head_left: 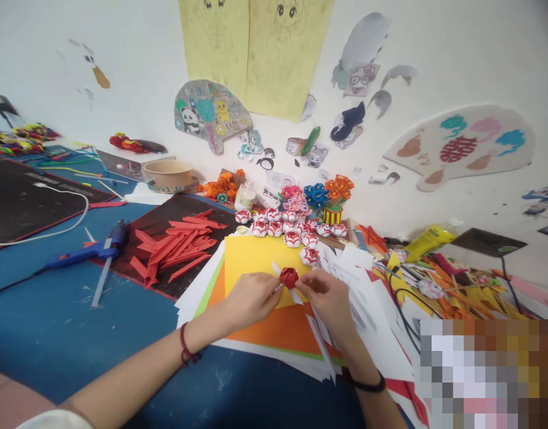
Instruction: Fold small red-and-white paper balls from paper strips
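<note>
Between my two hands is a small red folded-paper flower (288, 277), with white paper strips (295, 296) sticking out around it. From the left, my left hand (254, 298) pinches the flower's edge with thumb and fingers. On the other side my right hand (328, 295) is closed on it the same way; some fingertips are hidden. Below both hands lies a stack of coloured paper, yellow sheet (256, 253) on top and orange sheet (274, 330) lower down. Several finished red-and-white paper flowers (293, 239) sit just beyond.
Red folded strips (175, 247) lie on a dark mat at left, near a blue glue gun (90, 250). Loose white paper (358, 298) and heaped coloured scraps (452, 286) spread at right. A round bowl (170, 174) and a striped flower pot (333, 215) stand by the wall.
</note>
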The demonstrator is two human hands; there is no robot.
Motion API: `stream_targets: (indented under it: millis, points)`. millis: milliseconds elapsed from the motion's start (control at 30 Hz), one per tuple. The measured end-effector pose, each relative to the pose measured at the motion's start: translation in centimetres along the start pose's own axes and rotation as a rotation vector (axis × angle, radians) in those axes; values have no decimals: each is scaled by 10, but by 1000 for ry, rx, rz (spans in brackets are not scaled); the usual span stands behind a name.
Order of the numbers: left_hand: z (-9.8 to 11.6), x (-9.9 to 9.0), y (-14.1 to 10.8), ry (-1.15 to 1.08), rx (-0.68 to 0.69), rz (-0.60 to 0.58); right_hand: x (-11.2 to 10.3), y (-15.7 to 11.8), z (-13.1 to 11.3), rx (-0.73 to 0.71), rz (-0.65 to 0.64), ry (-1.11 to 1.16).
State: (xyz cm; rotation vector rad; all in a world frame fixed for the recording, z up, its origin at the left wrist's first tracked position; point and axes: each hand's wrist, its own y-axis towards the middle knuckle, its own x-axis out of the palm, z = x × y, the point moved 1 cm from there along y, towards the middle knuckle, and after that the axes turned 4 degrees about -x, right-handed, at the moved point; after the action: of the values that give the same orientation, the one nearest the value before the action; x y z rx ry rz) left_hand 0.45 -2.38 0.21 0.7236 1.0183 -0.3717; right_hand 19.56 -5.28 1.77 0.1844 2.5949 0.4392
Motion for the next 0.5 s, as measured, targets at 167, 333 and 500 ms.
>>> stream_targets:
  millis: [167,333,500]
  points:
    - [-1,2,1,22,-10,10,7,-1,-2,15,-36,-45]
    - [1,3,1,32,12,-11,11,-3,-2,6,28,-82]
    - [0,4,1,47,20,-2,10,-3,-1,17,55,-110]
